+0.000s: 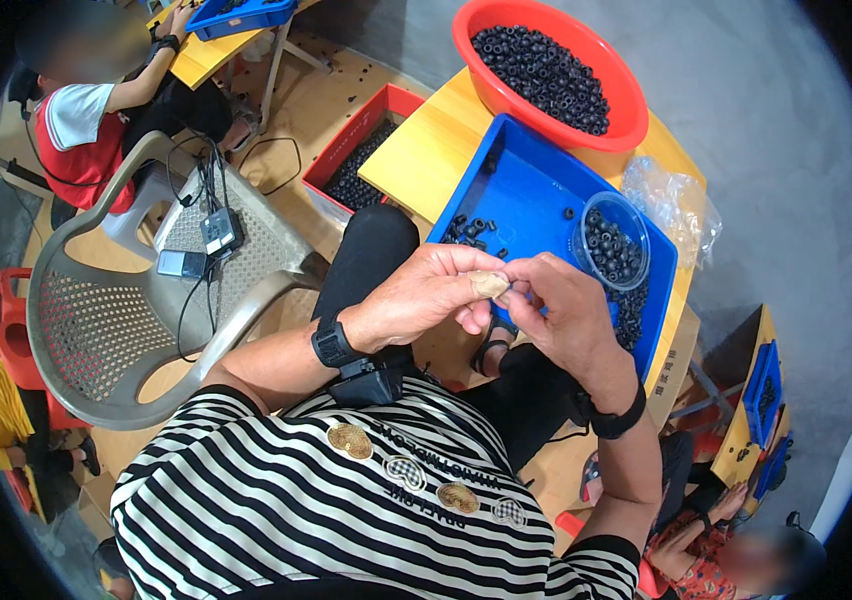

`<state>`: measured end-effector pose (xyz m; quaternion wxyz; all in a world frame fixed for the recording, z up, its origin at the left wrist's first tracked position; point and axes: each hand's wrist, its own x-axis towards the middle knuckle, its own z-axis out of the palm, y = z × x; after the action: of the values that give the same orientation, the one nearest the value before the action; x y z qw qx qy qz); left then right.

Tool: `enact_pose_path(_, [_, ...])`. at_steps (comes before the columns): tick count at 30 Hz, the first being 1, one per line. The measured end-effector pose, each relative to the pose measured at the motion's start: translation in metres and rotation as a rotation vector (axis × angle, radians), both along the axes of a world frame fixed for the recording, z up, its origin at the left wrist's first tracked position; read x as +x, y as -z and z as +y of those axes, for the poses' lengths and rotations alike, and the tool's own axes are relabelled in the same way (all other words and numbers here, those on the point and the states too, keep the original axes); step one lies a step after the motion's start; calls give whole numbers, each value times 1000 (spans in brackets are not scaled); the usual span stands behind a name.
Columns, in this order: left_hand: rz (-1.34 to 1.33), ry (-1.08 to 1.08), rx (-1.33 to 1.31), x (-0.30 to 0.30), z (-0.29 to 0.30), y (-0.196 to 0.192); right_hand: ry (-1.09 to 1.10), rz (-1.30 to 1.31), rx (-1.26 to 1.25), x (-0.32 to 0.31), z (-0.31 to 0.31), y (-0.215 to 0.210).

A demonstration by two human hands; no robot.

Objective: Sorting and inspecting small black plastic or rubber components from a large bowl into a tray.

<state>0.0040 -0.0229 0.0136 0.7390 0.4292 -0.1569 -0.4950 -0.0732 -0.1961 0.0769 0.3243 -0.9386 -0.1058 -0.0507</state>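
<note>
My left hand (416,297) and my right hand (568,312) meet at the fingertips above the near side of a blue tray (534,185). A tan cover (489,285) wraps the tip of my left thumb. Both hands are closed in a pinch, and a small black piece (511,287) shows between them, mostly hidden by the fingers. Loose black ring-like pieces (468,230) lie in the tray's left part. A clear round tub (580,245) filled with similar black pieces (614,245) stands in the tray beside my right hand, with more pieces under it.
A red basin (632,95) heaped with black pieces stands behind the tray on the yellow table (424,143). A crumpled plastic bag (674,205) lies at its right. A red box (321,172) holds more pieces. Left is a grey chair (91,310) with cabled devices (219,230). Other people work nearby.
</note>
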Motion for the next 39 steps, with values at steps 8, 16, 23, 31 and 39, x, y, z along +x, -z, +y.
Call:
enact_pose_path(8, [32,-68,-9,5,17,4,120,127,-66,2,-39,24])
enact_pose_path(16, [44,-38,-12,3,31,11,-35,280,-208,9,-37,65])
enact_pose_path(23, [-46,-40,-43,2,32,12,22,402,-90,7,-43,69])
enact_pose_path(31, [-29,-18,-43,1,29,5,269,111,164,-5,-25,40])
enact_pose_path(39, [-106,-69,-30,-6,27,0,239,115,464,-20,8,11])
